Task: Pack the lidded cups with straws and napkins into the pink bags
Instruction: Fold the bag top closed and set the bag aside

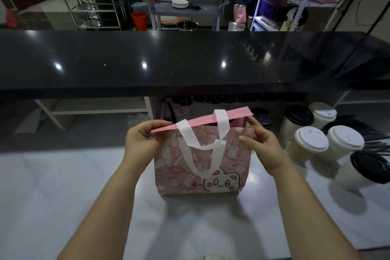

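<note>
A pink bag (232, 160) with a cartoon cat print and white handles stands upright on the white counter (63, 186) in front of me. My left hand (141, 136) pinches the left end of its pink top rim. My right hand (259, 139) grips the bag's top right corner. To the right stand several lidded cups: two with white lids (311, 139) (345, 140), one with a black lid (299, 115), another white-lidded one (322, 112) behind, and a black-lidded cup (369, 168) nearest the right edge. What is inside the bag is hidden.
A black raised bar top (190, 59) runs across just behind the bag. Dark straws (375, 139) lie fanned at the far right behind the cups. A small pale object (215, 257) shows at the bottom edge of the counter.
</note>
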Action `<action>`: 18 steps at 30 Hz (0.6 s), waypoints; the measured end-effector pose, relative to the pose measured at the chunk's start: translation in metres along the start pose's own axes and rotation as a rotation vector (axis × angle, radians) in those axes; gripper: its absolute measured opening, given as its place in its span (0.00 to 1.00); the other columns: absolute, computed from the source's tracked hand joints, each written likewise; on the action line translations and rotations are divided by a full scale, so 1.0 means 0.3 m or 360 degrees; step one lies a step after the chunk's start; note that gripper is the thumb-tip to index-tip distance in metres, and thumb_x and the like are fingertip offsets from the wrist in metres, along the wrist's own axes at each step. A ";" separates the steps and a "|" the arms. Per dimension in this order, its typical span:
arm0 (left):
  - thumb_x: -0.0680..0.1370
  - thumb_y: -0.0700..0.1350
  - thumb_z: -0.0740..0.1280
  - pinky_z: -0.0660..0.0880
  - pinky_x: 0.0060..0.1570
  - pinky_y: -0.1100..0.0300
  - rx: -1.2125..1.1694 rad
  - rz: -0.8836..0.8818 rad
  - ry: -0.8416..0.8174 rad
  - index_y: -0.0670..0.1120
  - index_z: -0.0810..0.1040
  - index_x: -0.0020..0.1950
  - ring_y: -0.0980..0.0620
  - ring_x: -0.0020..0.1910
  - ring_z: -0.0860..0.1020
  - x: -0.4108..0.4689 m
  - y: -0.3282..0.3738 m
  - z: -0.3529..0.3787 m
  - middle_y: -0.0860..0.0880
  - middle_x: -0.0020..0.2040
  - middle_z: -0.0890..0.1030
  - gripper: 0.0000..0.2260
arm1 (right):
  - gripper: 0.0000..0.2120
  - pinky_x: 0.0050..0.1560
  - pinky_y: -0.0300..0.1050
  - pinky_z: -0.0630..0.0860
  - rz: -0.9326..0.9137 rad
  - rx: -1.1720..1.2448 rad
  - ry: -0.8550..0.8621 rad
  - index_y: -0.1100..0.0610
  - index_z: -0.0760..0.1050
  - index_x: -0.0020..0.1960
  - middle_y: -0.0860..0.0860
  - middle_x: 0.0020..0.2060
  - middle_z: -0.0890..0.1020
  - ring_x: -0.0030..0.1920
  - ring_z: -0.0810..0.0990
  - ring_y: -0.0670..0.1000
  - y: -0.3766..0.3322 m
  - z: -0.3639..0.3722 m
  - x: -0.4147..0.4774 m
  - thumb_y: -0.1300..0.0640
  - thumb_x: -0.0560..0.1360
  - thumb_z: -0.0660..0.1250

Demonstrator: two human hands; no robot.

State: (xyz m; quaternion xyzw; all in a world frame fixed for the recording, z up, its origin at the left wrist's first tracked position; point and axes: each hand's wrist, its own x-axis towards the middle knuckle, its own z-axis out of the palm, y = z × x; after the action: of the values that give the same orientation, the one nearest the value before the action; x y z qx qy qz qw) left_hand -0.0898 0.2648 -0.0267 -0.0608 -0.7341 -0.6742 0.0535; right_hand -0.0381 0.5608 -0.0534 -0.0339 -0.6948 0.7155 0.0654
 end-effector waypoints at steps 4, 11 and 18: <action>0.72 0.30 0.72 0.79 0.38 0.66 -0.0022 -0.0020 0.0024 0.56 0.86 0.38 0.56 0.41 0.83 0.001 -0.002 -0.007 0.53 0.39 0.85 0.19 | 0.11 0.54 0.48 0.80 -0.0256 0.0120 0.0271 0.54 0.84 0.49 0.52 0.61 0.78 0.61 0.78 0.55 0.018 0.059 -0.002 0.58 0.67 0.73; 0.70 0.30 0.74 0.80 0.41 0.62 -0.0181 -0.0021 0.0001 0.55 0.81 0.38 0.53 0.44 0.83 -0.001 -0.013 -0.026 0.52 0.41 0.84 0.17 | 0.15 0.47 0.44 0.80 -0.0424 0.0063 0.0579 0.41 0.76 0.45 0.43 0.40 0.82 0.43 0.81 0.47 0.052 0.114 -0.016 0.59 0.68 0.75; 0.71 0.24 0.68 0.80 0.42 0.61 -0.0052 0.0141 -0.0095 0.50 0.80 0.34 0.50 0.50 0.83 0.013 -0.040 -0.044 0.50 0.44 0.85 0.20 | 0.25 0.52 0.44 0.77 -0.0918 -0.0764 0.0370 0.49 0.72 0.56 0.44 0.50 0.77 0.51 0.79 0.50 0.031 0.048 0.012 0.73 0.69 0.73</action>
State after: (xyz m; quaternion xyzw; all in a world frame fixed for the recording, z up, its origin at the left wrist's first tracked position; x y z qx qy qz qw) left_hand -0.0957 0.2507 -0.0368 -0.1142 -0.7209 -0.6809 0.0603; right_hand -0.0440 0.5470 -0.0619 0.0678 -0.8113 0.4763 0.3322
